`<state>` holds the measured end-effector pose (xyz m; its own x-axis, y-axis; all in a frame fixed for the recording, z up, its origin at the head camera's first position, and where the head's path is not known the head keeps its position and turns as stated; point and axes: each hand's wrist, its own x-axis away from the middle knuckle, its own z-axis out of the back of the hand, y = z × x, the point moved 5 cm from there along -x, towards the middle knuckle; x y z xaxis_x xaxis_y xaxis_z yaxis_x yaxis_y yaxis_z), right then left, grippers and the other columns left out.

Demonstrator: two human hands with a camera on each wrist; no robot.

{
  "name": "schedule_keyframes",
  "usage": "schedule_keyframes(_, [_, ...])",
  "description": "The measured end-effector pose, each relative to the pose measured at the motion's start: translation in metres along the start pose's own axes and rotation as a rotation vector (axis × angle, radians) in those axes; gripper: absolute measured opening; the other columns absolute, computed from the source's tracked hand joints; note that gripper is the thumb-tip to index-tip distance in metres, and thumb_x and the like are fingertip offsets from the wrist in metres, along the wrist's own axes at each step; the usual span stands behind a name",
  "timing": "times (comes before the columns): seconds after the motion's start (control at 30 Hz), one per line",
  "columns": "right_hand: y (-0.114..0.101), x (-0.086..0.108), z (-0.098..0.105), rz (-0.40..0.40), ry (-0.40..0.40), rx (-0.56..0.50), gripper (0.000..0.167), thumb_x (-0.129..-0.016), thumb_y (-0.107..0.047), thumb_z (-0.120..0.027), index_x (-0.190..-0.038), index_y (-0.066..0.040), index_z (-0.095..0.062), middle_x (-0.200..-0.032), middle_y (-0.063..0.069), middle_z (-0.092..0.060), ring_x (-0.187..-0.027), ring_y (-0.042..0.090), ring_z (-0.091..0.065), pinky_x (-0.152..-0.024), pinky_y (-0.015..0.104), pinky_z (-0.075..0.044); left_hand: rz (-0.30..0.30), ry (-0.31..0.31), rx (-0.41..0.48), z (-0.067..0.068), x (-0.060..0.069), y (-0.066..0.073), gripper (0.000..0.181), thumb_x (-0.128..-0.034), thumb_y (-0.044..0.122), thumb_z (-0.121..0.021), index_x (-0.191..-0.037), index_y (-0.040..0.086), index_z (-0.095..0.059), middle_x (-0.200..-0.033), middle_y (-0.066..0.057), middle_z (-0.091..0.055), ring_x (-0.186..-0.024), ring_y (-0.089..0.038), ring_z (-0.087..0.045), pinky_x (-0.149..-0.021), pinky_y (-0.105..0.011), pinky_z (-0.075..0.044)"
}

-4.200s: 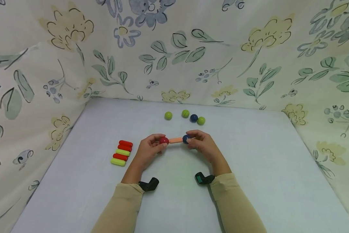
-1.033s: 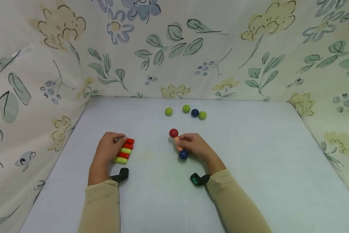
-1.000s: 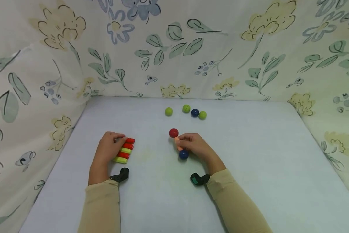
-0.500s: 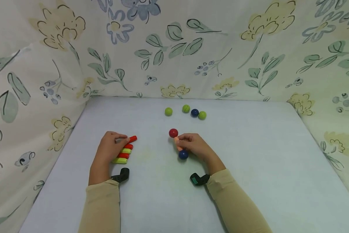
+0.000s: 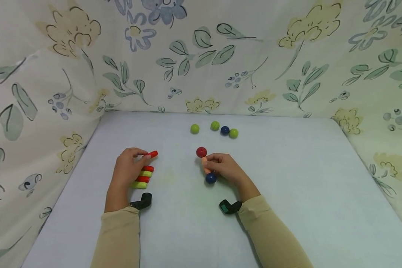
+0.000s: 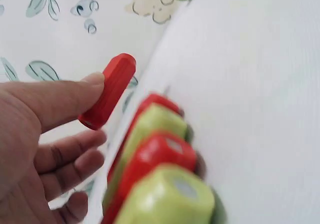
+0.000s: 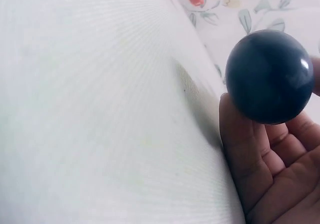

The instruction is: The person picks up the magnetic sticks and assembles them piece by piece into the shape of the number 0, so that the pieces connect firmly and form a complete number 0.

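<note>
My left hand (image 5: 126, 167) pinches a red faceted rod (image 5: 153, 153) between thumb and finger, lifted above the row of remaining rods; the left wrist view shows the held red rod (image 6: 116, 84) tilted, its other fingers loosely bent. My right hand (image 5: 223, 166) pinches an orange rod (image 5: 204, 160) that has a red ball (image 5: 201, 152) at its far end and a dark blue ball (image 5: 211, 178) at its near end. In the right wrist view the dark blue ball (image 7: 270, 77) hides the orange rod behind it.
Below the left hand lie red rods (image 5: 142, 179) and yellow-green rods (image 5: 139, 185) side by side, with grey discs on their ends. Green balls (image 5: 195, 128) and one dark blue ball (image 5: 225, 130) sit toward the back of the white table (image 5: 288, 178). Floral cloth (image 5: 194, 78) hangs behind.
The left hand left the ball-and-rod piece and went to the row of rods. It has drawn the farthest red rod up and away from it. The right hand turned the piece lengthwise, then held still.
</note>
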<state>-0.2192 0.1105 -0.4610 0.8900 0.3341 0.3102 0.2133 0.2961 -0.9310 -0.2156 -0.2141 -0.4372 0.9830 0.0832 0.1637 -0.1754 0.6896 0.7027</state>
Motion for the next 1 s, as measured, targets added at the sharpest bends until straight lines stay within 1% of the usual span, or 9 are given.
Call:
schedule_keyframes(0.07, [-0.001,0.001,0.001,0.010,0.009,0.002,0.032,-0.092,-0.031,-0.069,-0.115,-0.009,-0.068,-0.092,0.003,-0.067,-0.086,0.020,-0.058,-0.075,0.028,-0.048,0.005,-0.010,0.042,-0.002,0.002,0.008,0.037,-0.0955,0.040,-0.062,-0.126,0.019,-0.064,-0.129,-0.011,-0.057,-0.103,-0.030,-0.060,-0.078,-0.041,-0.055])
schedule_keyframes(0.13, [-0.001,0.001,0.002,0.017,0.014,-0.004,0.032,-0.092,-0.031,-0.069,-0.114,-0.009,-0.068,-0.092,0.003,-0.067,-0.086,0.020,-0.058,-0.075,0.028,-0.048,-0.022,-0.027,0.093,-0.007,0.003,0.019,0.036,-0.0941,0.039,-0.065,-0.125,0.021,-0.065,-0.120,-0.008,-0.063,-0.084,-0.028,-0.065,-0.068,-0.034,-0.053])
schedule_keyframes(0.17, [-0.001,0.001,0.002,0.019,0.018,-0.009,0.032,-0.092,-0.031,-0.069,-0.114,-0.009,-0.067,-0.091,0.003,-0.067,-0.085,0.020,-0.058,-0.074,0.028,-0.048,-0.051,-0.030,0.115,-0.010,0.003,0.025,0.034,-0.0933,0.037,-0.067,-0.123,0.020,-0.067,-0.116,-0.007,-0.065,-0.080,-0.027,-0.065,-0.066,-0.033,-0.052])
schedule_keyframes(0.3, [0.001,0.000,0.002,0.010,0.025,-0.040,0.030,-0.091,-0.031,-0.069,-0.112,-0.008,-0.067,-0.089,0.002,-0.068,-0.082,0.019,-0.059,-0.073,0.027,-0.049,-0.151,-0.049,0.219,-0.028,0.004,0.048,0.028,-0.0890,0.030,-0.073,-0.114,0.018,-0.073,-0.108,-0.004,-0.071,-0.088,-0.023,-0.063,-0.072,-0.031,-0.049])
schedule_keyframes(0.37, [0.001,0.000,0.002,0.004,0.026,-0.050,0.029,-0.091,-0.031,-0.070,-0.111,-0.009,-0.067,-0.087,0.003,-0.068,-0.081,0.019,-0.058,-0.073,0.027,-0.050,-0.163,-0.063,0.263,-0.037,0.006,0.057,0.027,-0.0873,0.030,-0.075,-0.112,0.019,-0.074,-0.107,-0.003,-0.071,-0.096,-0.021,-0.060,-0.074,-0.031,-0.049])
schedule_keyframes(0.47, [0.001,0.000,0.001,-0.002,0.026,-0.052,0.028,-0.091,-0.031,-0.070,-0.109,-0.010,-0.067,-0.085,0.002,-0.067,-0.080,0.018,-0.058,-0.073,0.027,-0.049,-0.169,-0.090,0.294,-0.049,0.009,0.065,0.028,-0.0866,0.031,-0.076,-0.112,0.020,-0.074,-0.108,-0.002,-0.071,-0.098,-0.022,-0.062,-0.074,-0.031,-0.051])
schedule_keyframes(0.67, [0.000,0.000,-0.002,0.013,0.020,-0.048,0.031,-0.090,-0.033,-0.072,-0.109,-0.009,-0.068,-0.081,0.002,-0.066,-0.079,0.018,-0.058,-0.071,0.027,-0.051,-0.182,-0.092,0.298,-0.061,0.012,0.073,0.026,-0.0865,0.031,-0.076,-0.110,0.019,-0.075,-0.105,-0.001,-0.072,-0.096,-0.019,-0.064,-0.075,-0.031,-0.052])
schedule_keyframes(0.87, [0.000,-0.001,-0.003,0.036,0.003,-0.054,0.031,-0.090,-0.034,-0.071,-0.109,-0.009,-0.068,-0.080,0.003,-0.066,-0.077,0.018,-0.058,-0.071,0.028,-0.051,-0.180,-0.069,0.321,-0.065,0.012,0.077,0.026,-0.0874,0.030,-0.076,-0.111,0.019,-0.074,-0.108,0.000,-0.071,-0.098,-0.019,-0.064,-0.081,-0.033,-0.054])
schedule_keyframes(1.0, [-0.001,-0.001,-0.002,0.044,0.003,-0.051,0.031,-0.090,-0.035,-0.072,-0.108,-0.010,-0.069,-0.079,0.004,-0.066,-0.076,0.018,-0.058,-0.071,0.028,-0.050,-0.183,-0.056,0.311,-0.067,0.011,0.078,0.026,-0.0879,0.029,-0.075,-0.112,0.019,-0.074,-0.106,0.000,-0.072,-0.096,-0.020,-0.064,-0.080,-0.033,-0.055])
